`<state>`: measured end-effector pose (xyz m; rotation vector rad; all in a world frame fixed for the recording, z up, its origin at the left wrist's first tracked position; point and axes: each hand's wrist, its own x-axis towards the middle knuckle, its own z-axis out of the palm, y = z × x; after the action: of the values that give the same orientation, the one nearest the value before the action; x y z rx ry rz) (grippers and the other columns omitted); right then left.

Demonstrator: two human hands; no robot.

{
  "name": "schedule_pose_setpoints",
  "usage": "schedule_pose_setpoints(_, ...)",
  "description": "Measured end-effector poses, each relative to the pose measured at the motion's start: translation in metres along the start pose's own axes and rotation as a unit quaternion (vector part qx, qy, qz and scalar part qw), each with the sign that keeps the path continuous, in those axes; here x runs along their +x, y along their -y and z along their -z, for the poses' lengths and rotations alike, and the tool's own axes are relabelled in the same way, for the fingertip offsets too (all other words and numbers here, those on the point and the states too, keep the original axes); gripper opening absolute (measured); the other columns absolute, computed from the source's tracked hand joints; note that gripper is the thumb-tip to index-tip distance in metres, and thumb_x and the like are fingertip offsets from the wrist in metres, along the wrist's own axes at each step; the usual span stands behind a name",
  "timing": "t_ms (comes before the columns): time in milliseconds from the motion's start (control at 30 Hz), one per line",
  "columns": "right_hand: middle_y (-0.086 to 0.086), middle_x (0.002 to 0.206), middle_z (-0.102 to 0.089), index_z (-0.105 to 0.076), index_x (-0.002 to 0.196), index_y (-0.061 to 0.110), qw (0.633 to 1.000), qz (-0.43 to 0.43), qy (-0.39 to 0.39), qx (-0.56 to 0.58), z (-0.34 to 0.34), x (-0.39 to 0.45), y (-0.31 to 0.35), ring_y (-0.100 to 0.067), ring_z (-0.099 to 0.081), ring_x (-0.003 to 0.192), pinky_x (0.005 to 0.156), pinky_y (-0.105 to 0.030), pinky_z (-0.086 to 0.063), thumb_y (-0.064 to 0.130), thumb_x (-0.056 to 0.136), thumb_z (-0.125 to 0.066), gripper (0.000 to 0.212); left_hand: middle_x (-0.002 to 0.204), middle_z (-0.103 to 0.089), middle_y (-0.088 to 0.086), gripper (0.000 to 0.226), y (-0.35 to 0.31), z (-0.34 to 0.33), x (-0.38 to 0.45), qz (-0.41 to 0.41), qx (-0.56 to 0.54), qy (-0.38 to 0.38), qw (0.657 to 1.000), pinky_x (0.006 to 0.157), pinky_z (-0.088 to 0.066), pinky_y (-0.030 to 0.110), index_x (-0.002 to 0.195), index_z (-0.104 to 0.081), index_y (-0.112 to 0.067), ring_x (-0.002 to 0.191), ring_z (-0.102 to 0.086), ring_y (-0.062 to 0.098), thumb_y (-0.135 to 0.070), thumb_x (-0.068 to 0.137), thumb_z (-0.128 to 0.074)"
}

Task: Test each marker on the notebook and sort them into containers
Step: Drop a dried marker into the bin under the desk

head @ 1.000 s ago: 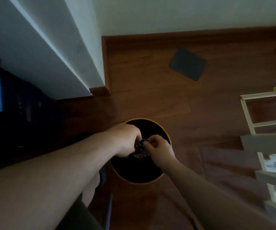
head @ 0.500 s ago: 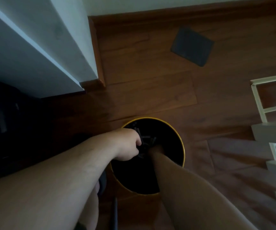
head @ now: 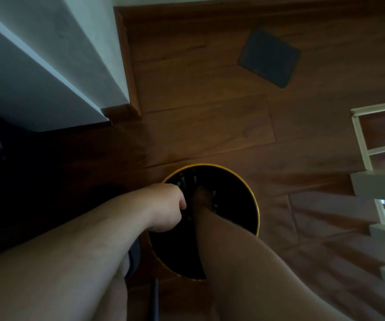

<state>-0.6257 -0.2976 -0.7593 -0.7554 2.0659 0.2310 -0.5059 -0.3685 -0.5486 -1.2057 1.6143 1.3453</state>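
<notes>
Nearest the camera, two bare forearms reach forward and down from 6 o'clock toward a round bin [head: 255, 205] with a yellow rim and a dark inside, which stands on the wooden floor [head: 198, 126] at the middle of the view. The left hand [head: 167, 208] sits at the bin's 9 o'clock edge, just over the rim, with its fingers curled into a fist; dark stick-like shapes lie just beside its knuckles, but the dim light hides whether the fingers grip any of them. The right hand [head: 202, 198] is plunged into the bin near its centre, only its back and wrist showing, so I cannot tell how its fingers lie or whether they hold anything. Around both hands, at the bin's 11 to 12 o'clock side, a cluster of markers [head: 188, 181] shows as thin dark sticks with pale ends, lying inside the bin; their colours cannot be made out. Below the left forearm, at 7 o'clock, a dark rounded thing and a thin dark rod are too dim to name. Farther off, a white wall corner [head: 70, 66] fills 10 to 11 o'clock. At 3 o'clock stands a white shelf frame [head: 360, 140]. Farthest, at 1 o'clock, a dark flat pad [head: 269, 57] lies on the floor, well apart from the bin.
</notes>
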Motion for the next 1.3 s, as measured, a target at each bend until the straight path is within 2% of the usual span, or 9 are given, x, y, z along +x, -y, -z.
schedule_pose_setpoints(133,-0.021,0.157,-0.044,-0.037,0.157,0.008,0.999,0.024,0.029,-0.022,-0.009,0.006,0.001,-0.035,-0.044,0.144,0.117,-0.042,-0.033,0.029,0.112,-0.035,0.050,0.144,-0.058,-0.001,0.050,0.004,0.001,0.000,0.002,-0.022,0.006,1.000,0.108,-0.049,0.036,0.139,-0.059,-0.029,0.130,-0.055,0.019,-0.008,0.095,-0.050)
schedule_pose_setpoints(233,-0.022,0.153,-0.048,-0.045,0.151,0.005,0.999,0.024,0.028,0.018,-0.008,0.003,-0.006,-0.036,-0.048,0.141,0.115,-0.041,-0.035,0.024,0.110,-0.039,0.046,0.140,-0.061,-0.002,0.048,0.002,0.006,-0.003,0.004,-0.026,-0.009,1.000,0.104,-0.050,0.032,0.137,-0.061,-0.030,0.125,-0.058,0.019,-0.009,0.096,-0.049)
schedule_pose_setpoints(367,-0.021,0.127,-0.069,-0.068,0.126,0.002,0.992,0.003,0.040,0.118,0.016,-0.032,-0.005,-0.035,-0.066,0.119,0.096,-0.038,-0.052,0.029,0.099,-0.064,0.038,0.133,-0.064,-0.001,0.040,-0.012,0.018,-0.011,-0.003,-0.004,-0.071,0.997,0.094,-0.051,0.026,0.131,-0.066,-0.030,0.116,-0.062,0.020,-0.012,0.099,-0.050)
schedule_pose_setpoints(467,-0.017,0.096,-0.078,-0.077,0.098,0.010,0.942,0.019,0.092,0.321,0.048,-0.091,-0.002,-0.031,-0.075,0.087,0.081,-0.049,-0.061,0.024,0.088,-0.072,0.018,0.137,-0.061,0.001,0.040,-0.023,0.026,-0.027,-0.001,-0.023,-0.130,0.991,0.101,-0.050,0.031,0.132,-0.064,-0.028,0.121,-0.059,0.022,-0.010,0.101,-0.048)
schedule_pose_setpoints(567,-0.003,0.073,-0.072,-0.072,0.087,0.017,0.908,0.070,0.120,0.395,0.102,-0.150,-0.004,-0.017,-0.067,0.064,0.057,-0.032,-0.057,0.015,0.086,-0.065,0.007,0.139,-0.057,0.002,0.050,-0.028,0.025,-0.055,-0.004,-0.056,-0.147,0.988,0.103,-0.050,0.034,0.138,-0.058,-0.027,0.124,-0.055,0.023,-0.002,0.097,-0.044)
schedule_pose_setpoints(767,-0.001,0.066,-0.067,-0.071,0.076,0.023,0.887,0.242,0.059,0.388,0.212,-0.241,-0.014,-0.018,-0.061,0.062,0.057,-0.032,-0.047,0.023,0.072,-0.073,0.005,0.113,-0.068,-0.013,0.036,-0.063,0.006,-0.146,-0.123,-0.062,-0.199,0.970,0.092,-0.054,0.032,0.127,-0.063,-0.038,0.103,-0.064,0.007,-0.037,0.092,-0.070)
schedule_pose_setpoints(900,-0.010,0.061,-0.058,-0.063,0.076,0.015,0.798,0.358,0.097,0.475,0.263,-0.319,-0.011,-0.020,-0.053,0.051,0.045,-0.027,-0.040,0.010,0.083,-0.068,0.010,0.102,-0.067,-0.019,0.026,-0.081,-0.013,-0.243,-0.190,-0.059,-0.354,0.914,0.086,-0.053,0.031,0.118,-0.064,-0.044,0.094,-0.060,-0.002,-0.054,0.094,-0.062)
schedule_pose_setpoints(1033,-0.011,0.056,-0.054,-0.061,0.072,0.014,0.699,0.464,0.181,0.512,0.287,-0.422,0.007,-0.021,-0.048,0.046,0.043,-0.024,-0.037,0.006,0.080,-0.064,0.012,0.099,-0.068,-0.018,0.023,-0.078,-0.042,-0.362,-0.222,-0.015,-0.505,0.834,0.081,-0.052,0.029,0.117,-0.065,-0.042,0.091,-0.061,-0.001,-0.051,0.097,-0.057)
schedule_pose_setpoints(1300,-0.014,0.057,-0.051,-0.047,0.069,0.011,0.525,0.679,0.356,0.371,0.234,-0.665,0.089,-0.018,-0.041,0.044,0.042,-0.026,-0.028,0.020,0.091,-0.067,0.031,0.068,-0.045,-0.012,0.012,0.013,-0.143,-0.609,-0.043,0.191,-0.712,0.675,0.052,-0.030,0.026,0.093,-0.027,-0.041,0.057,-0.045,0.007,-0.049,0.101,-0.023)
